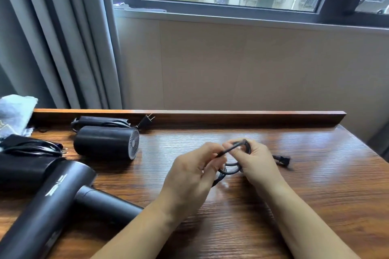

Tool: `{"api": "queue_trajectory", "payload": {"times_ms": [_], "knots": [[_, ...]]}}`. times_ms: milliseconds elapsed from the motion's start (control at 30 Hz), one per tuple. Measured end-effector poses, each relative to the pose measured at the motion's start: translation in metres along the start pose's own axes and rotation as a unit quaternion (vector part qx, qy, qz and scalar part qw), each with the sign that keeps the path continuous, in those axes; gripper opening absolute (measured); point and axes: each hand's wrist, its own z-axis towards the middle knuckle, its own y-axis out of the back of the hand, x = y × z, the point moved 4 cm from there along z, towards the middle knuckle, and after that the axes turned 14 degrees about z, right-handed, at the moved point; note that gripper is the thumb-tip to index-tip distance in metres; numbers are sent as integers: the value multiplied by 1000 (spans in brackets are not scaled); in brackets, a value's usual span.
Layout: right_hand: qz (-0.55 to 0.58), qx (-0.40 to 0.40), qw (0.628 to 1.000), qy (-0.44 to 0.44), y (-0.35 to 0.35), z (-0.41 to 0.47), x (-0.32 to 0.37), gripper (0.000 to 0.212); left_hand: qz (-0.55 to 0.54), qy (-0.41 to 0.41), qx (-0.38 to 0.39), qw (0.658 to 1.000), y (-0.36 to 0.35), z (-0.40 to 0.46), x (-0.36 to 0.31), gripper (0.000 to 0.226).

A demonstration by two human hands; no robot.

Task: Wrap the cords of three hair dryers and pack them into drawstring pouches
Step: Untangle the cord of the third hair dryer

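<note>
as both hands (221, 166) coil cord (230, 169), (logo unreadable)

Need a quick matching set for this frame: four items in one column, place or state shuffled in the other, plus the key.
Things:
1. cord loop
2. plug
3. hair dryer with fan grille
4. large hair dryer

Places or states:
A. lies at the near left, barrel toward the lower-left corner
B. lies on the table right of the hands
C. held between left hand and right hand
D. lies on its side near the back rail, at the left

Pairs: 1-C, 2-B, 3-D, 4-A
</note>
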Motion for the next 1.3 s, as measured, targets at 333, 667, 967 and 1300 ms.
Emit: {"api": "queue_trajectory", "payload": {"times_ms": [333, 667, 967, 1300], "knots": [[-74, 106, 991, 35, 4, -4, 12, 73, -312, 348, -151, 871, 24, 12, 34, 9], [-13, 198, 980, 10, -4, -8, 11, 76, -379, 359, -7, 853, 10, 15, 28, 25], [33, -165, 981, 95, 42, 9, 15, 56, 267, 43, 280, 921, -18, -7, 38, 34], [-313, -230, 848, 360, 34, -3, 37, 18, -119, 283, 13, 952, 9, 8, 39, 25]]}}
